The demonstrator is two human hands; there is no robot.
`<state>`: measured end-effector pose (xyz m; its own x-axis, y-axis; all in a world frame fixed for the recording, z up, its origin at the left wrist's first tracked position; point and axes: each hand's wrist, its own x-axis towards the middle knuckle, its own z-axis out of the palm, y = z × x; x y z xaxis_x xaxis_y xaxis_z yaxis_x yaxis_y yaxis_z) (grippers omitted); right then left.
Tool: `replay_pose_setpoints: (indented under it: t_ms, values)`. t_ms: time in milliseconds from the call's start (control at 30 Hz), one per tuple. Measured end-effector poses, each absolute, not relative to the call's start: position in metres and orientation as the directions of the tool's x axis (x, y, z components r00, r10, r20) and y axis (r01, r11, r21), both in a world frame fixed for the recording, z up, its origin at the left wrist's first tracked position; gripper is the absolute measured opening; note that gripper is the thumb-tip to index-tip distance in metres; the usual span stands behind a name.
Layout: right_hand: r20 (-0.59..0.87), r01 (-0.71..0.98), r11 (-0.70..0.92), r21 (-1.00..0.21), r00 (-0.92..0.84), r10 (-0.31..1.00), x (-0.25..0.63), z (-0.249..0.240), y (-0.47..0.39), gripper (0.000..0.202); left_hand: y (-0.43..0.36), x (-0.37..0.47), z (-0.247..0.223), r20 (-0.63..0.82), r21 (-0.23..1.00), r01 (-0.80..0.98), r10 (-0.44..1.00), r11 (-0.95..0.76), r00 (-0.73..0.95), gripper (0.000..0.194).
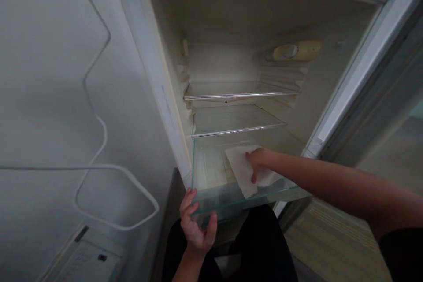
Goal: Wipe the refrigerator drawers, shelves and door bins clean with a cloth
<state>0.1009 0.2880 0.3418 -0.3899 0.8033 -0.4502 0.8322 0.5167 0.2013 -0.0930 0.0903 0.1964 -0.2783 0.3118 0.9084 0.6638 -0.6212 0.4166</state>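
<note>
Inside an open fridge, a glass shelf (211, 167) is pulled forward, its front edge over my lap. My left hand (198, 224) grips the front left corner of this shelf, fingers at the side and thumb near the front edge. On the glass, a white cloth (240, 167) lies spread under my right hand (257, 163), whose bent fingers press on it. The cloth's right part shows beyond my fingers.
Two more shelves, the upper one (241, 89) and the middle one (234, 119), sit behind. A yellowish lamp cover (297, 50) is on the inner right wall. The open door (373, 83) stands right. A white cable (102, 130) hangs left, above a white panel (86, 257).
</note>
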Motion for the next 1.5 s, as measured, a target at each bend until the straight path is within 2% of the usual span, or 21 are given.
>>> replay_pose_setpoints:
  t_ms: [100, 267, 400, 567, 733, 800, 867, 967, 1033, 1100, 1133, 1167, 1200, 1233, 1267, 1300, 1367, 1500]
  values:
    - [-0.477, 0.812, 0.573, 0.114, -0.461, 0.748, 0.106, 0.337, 0.303, 0.132, 0.090, -0.092, 0.197, 0.913, 0.408, 0.658, 0.296, -0.633, -0.280, 0.055]
    - [-0.442, 0.630, 0.777, 0.008, -0.695, 0.568, 0.086, 0.331, 0.325, 0.135, 0.089, -0.093, 0.197, 0.907, 0.420, 0.676, 0.310, -0.606, -0.286, 0.051]
    - [-0.396, 0.570, 0.820, -0.056, -0.767, 0.505, 0.033, 0.321, 0.327, 0.135, 0.088, -0.095, 0.198, 0.905, 0.422, 0.704, 0.314, -0.571, -0.288, 0.048]
    - [-0.314, 0.497, 0.859, -0.124, -0.841, 0.442, -0.008, 0.307, 0.326, 0.125, 0.085, -0.098, 0.196, 0.894, 0.444, 0.673, 0.344, -0.592, -0.288, 0.051]
    - [-0.404, 0.599, 0.791, -0.127, -0.759, 0.511, 0.075, 0.309, 0.353, 0.133, 0.082, -0.096, 0.197, 0.903, 0.425, 0.664, 0.338, -0.615, -0.265, 0.056]
    - [-0.454, 0.724, 0.686, -0.074, -0.637, 0.623, 0.133, 0.313, 0.366, 0.136, 0.082, -0.095, 0.199, 0.911, 0.409, 0.667, 0.319, -0.622, -0.260, 0.054]
    - [-0.497, 0.860, 0.510, 0.013, -0.438, 0.749, 0.182, 0.318, 0.372, 0.142, 0.083, -0.093, 0.200, 0.919, 0.393, 0.670, 0.298, -0.630, -0.259, 0.055]
    - [-0.532, 0.907, 0.416, 0.065, -0.321, 0.784, 0.210, 0.325, 0.361, 0.153, 0.087, -0.092, 0.200, 0.927, 0.374, 0.678, 0.272, -0.632, -0.258, 0.057]
    - [-0.536, 0.891, 0.447, 0.073, -0.343, 0.772, 0.193, 0.325, 0.342, 0.158, 0.091, -0.093, 0.199, 0.929, 0.370, 0.683, 0.259, -0.629, -0.265, 0.057]
    - [-0.499, 0.824, 0.565, 0.043, -0.472, 0.726, 0.155, 0.321, 0.320, 0.156, 0.093, -0.094, 0.199, 0.928, 0.372, 0.686, 0.249, -0.626, -0.276, 0.055]
    - [-0.392, 0.777, 0.629, 0.009, -0.576, 0.717, 0.132, 0.318, 0.310, 0.149, 0.094, -0.095, 0.199, 0.928, 0.373, 0.687, 0.249, -0.624, -0.278, 0.055]
    - [-0.367, 0.722, 0.692, -0.019, -0.649, 0.667, 0.107, 0.314, 0.300, 0.147, 0.094, -0.096, 0.199, 0.928, 0.373, 0.689, 0.251, -0.621, -0.276, 0.055]
    - [-0.403, 0.682, 0.731, -0.025, -0.676, 0.617, 0.081, 0.310, 0.291, 0.147, 0.093, -0.096, 0.199, 0.929, 0.371, 0.693, 0.254, -0.618, -0.270, 0.055]
    - [-0.281, 0.663, 0.747, -0.041, -0.725, 0.628, 0.056, 0.305, 0.283, 0.142, 0.092, -0.097, 0.200, 0.929, 0.370, 0.697, 0.260, -0.615, -0.263, 0.055]
    - [-0.278, 0.633, 0.772, -0.053, -0.752, 0.598, 0.032, 0.301, 0.276, 0.140, 0.091, -0.097, 0.200, 0.929, 0.368, 0.703, 0.267, -0.608, -0.256, 0.054]
    - [-0.342, 0.585, 0.808, -0.072, -0.775, 0.531, 0.011, 0.297, 0.271, 0.142, 0.090, -0.097, 0.201, 0.929, 0.367, 0.711, 0.274, -0.599, -0.249, 0.053]
    - [-0.378, 0.563, 0.824, -0.059, -0.777, 0.504, -0.021, 0.290, 0.266, 0.138, 0.088, -0.098, 0.202, 0.925, 0.374, 0.725, 0.288, -0.578, -0.248, 0.049]
    - [-0.404, 0.488, 0.869, -0.080, -0.813, 0.419, -0.011, 0.291, 0.281, 0.138, 0.088, -0.098, 0.200, 0.920, 0.386, 0.718, 0.296, -0.579, -0.256, 0.049]
